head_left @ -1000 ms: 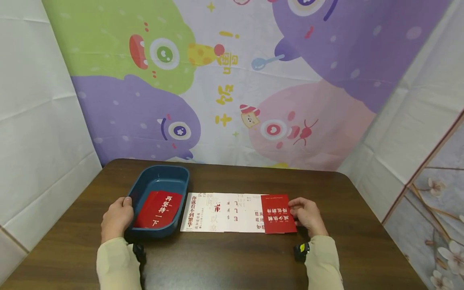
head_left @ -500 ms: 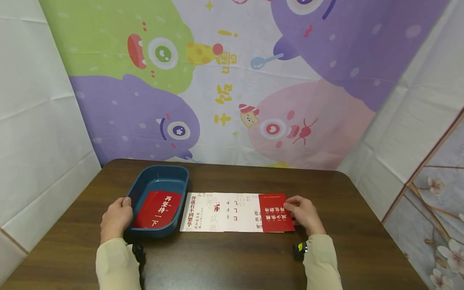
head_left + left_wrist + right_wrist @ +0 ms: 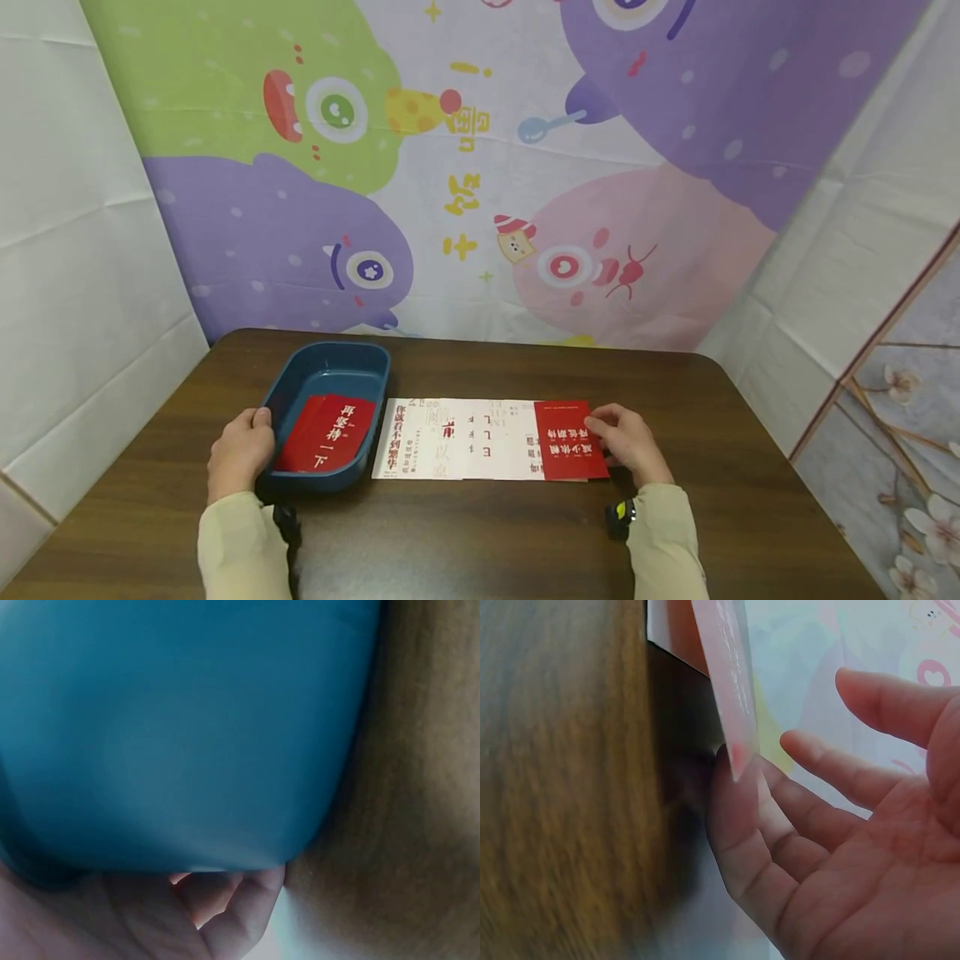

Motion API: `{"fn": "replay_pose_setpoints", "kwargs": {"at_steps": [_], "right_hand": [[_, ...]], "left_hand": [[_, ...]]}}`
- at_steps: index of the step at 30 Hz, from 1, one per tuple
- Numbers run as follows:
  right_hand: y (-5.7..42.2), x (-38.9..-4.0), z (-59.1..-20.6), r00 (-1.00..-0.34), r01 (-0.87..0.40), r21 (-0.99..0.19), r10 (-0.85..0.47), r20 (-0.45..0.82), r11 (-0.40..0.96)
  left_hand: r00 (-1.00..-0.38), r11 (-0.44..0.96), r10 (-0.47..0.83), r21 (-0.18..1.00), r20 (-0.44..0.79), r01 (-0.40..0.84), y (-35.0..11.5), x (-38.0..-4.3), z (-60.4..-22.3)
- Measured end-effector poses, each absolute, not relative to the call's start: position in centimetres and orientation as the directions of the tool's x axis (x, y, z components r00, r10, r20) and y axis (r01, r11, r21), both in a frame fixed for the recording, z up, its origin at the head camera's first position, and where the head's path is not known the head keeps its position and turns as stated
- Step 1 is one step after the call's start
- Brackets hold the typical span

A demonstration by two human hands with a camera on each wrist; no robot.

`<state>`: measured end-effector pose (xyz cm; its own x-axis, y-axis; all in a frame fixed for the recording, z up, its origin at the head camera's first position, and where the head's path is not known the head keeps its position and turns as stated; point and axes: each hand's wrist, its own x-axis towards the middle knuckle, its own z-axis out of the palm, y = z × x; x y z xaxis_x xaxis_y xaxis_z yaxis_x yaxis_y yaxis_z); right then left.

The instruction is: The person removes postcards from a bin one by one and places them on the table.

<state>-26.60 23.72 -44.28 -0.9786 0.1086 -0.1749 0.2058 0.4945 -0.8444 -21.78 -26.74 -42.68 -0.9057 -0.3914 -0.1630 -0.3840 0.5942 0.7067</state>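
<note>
My left hand (image 3: 241,450) grips the left side of a blue tray (image 3: 330,483), thumb at the rim. In the left wrist view, its fingers curl against the outer wall of the tray (image 3: 187,750). Inside the tray lie red cards (image 3: 326,435) with white lettering. To its right stretches a row of white cards (image 3: 480,458) with red print, overlapping or edge to edge. A red card (image 3: 573,442) covers the row's right end. My right hand (image 3: 632,442) touches that card's right edge. In the right wrist view, fingertips meet a raised card edge (image 3: 727,697), while the thumb stands apart.
A dark wooden table (image 3: 465,542) carries everything. Behind it hangs a cloth (image 3: 465,308) with cartoon monsters, close to the table's back edge. White cloth (image 3: 90,208) covers the left side, and a flowered wall (image 3: 900,433) shows at right.
My right hand and the red card have shifted slightly left, over more of the white row. Over the last half second they barely move. My left hand and the tray stay put.
</note>
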Motion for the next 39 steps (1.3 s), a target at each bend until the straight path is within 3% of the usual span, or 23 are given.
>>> {"fn": "replay_pose_setpoints", "kwargs": {"at_steps": [39], "right_hand": [[23.85, -26.15, -43.35, -0.973, 0.223, -0.834, 0.066, -0.220, 0.506]], "left_hand": [[-0.910, 0.604, -0.388, 0.706, -0.145, -0.370, -26.85, -21.85, -42.80]]}}
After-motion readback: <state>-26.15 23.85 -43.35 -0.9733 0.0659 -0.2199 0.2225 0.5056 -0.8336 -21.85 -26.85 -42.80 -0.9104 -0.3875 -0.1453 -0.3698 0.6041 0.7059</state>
